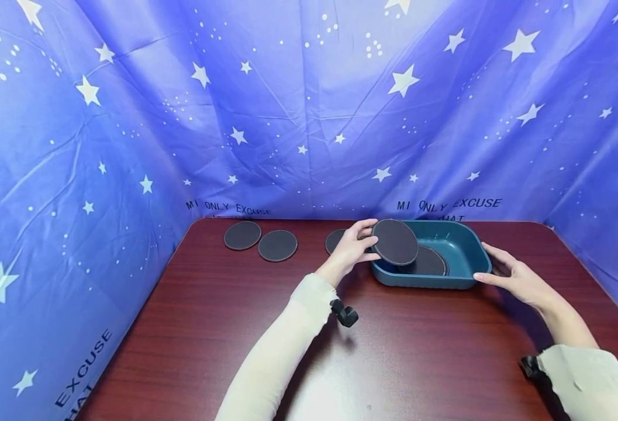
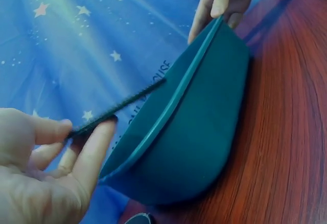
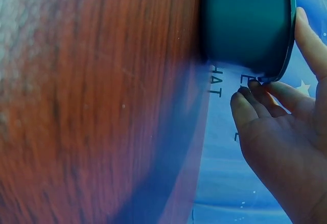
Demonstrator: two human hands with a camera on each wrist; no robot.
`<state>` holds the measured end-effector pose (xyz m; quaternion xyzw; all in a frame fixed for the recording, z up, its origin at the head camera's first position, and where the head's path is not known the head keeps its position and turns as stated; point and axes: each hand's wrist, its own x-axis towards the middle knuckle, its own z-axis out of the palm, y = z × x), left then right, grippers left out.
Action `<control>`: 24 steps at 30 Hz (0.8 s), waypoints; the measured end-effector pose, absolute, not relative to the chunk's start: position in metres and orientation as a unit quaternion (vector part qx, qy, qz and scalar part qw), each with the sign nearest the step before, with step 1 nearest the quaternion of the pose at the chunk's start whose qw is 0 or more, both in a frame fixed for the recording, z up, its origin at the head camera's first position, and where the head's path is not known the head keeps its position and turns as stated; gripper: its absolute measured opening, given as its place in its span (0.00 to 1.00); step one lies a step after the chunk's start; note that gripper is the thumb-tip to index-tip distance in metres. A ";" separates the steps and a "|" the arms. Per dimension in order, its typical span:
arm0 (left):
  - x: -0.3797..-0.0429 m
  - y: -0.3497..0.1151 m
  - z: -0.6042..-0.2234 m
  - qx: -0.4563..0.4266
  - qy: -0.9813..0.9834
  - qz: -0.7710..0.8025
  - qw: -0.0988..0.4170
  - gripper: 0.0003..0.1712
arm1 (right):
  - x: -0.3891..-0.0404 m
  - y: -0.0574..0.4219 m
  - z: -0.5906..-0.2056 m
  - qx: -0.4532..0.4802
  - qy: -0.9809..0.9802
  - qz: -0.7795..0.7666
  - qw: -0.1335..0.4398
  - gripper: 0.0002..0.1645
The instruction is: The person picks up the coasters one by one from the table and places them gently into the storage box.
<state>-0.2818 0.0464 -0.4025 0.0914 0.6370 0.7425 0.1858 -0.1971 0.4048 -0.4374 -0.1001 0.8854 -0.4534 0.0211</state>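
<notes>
My left hand (image 1: 347,252) pinches a dark round coaster (image 1: 395,242) by its left edge, thumb on one face and fingers on the other. The coaster is tilted over the left end of a teal rectangular tub (image 1: 430,282); in the left wrist view the coaster (image 2: 122,105) shows edge-on above the rim. Another dark coaster (image 1: 431,264) lies inside the tub, partly covered by the held one. At the tub's right end, my right hand (image 1: 521,282) holds the rim, its thumb at the front corner and its fingers along the end wall.
Two more coasters, one far left (image 1: 242,235) and one beside it (image 1: 278,245), lie on the reddish-brown wooden table (image 1: 393,351). A third coaster (image 1: 334,241) is partly hidden behind the left hand. A blue star-patterned curtain (image 1: 309,117) hangs around the table's back and sides.
</notes>
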 end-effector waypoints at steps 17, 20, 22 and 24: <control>-0.282 0.102 -0.399 0.098 0.797 0.567 0.183 0.28 | -0.201 0.404 -0.439 -0.116 0.879 -0.463 0.011 0.47; -0.281 0.110 -0.397 0.102 0.818 0.534 0.187 0.29 | -0.199 0.406 -0.439 -0.114 0.877 -0.467 0.012 0.47; -0.281 0.113 -0.397 0.114 0.842 0.493 0.186 0.28 | -0.199 0.406 -0.439 -0.112 0.877 -0.466 0.015 0.48; -0.281 0.115 -0.396 0.125 0.866 0.447 0.185 0.26 | -0.199 0.406 -0.438 -0.110 0.879 -0.464 0.018 0.48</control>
